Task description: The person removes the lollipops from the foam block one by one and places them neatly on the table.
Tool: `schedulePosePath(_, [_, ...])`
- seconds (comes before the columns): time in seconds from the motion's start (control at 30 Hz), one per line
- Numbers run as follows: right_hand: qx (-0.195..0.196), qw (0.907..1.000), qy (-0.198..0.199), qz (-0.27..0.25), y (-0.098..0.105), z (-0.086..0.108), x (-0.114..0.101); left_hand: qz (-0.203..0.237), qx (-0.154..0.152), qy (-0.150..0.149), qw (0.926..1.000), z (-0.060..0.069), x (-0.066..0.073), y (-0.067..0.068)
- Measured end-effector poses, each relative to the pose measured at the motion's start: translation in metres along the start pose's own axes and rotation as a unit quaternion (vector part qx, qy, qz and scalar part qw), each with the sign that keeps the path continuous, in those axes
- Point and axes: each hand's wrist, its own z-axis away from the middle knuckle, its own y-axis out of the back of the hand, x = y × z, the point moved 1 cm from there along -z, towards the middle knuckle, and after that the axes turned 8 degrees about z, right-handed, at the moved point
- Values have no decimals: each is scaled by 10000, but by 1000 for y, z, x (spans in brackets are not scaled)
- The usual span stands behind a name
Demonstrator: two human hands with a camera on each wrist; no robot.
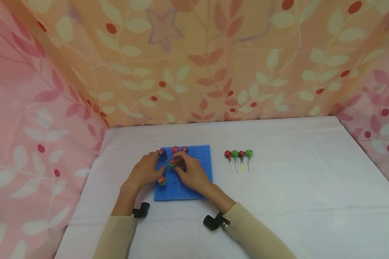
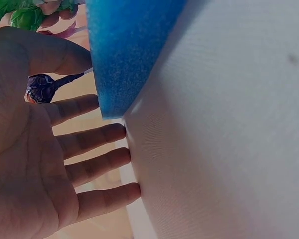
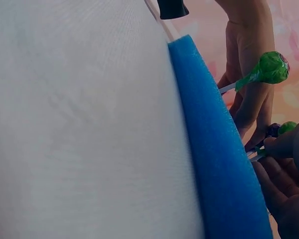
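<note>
Lollipop (image 1: pixel 173 163) over the blue board (image 1: pixel 188 191), its stick pinched by the right hand (image 1: pixel 193 175)! Left hand (image 1: pixel 144 170) is loose at the board's left edge, fingers straight and spread. Beneath it all runs a white cloth (image 1: pixel 295 187), faintly creased, and right of the board four sweets (image 1: pixel 235 153) lie on it in a row. Behind, an orange curtain (image 1: pixel 207 54) shows leaves, red dots and a purple star; pink curtains (image 1: pixel 22 97) flank both sides.

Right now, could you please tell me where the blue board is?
In the head view, the blue board lies on the tabletop, left of four loose lollipops.
</note>
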Motion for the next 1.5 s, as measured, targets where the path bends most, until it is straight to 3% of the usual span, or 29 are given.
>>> schedulePosePath(0.2, [218, 9997, 54, 74, 6, 4, 1, 83, -100, 10, 9999, -3, 5, -6])
schedulePosePath(0.57, [512, 9976, 456, -110, 1, -1, -6, -81, 12, -144, 9999, -1, -2, 4])
schedulePosePath(1.27, [400, 9986, 269, -203, 8, 12, -6, 73, -82, -42, 9999, 0, -3, 1])
schedulePosePath(1.5, [470, 9982, 254, -288, 21, 19, -8, 59, -107, -89, 9999, 0, -3, 4])
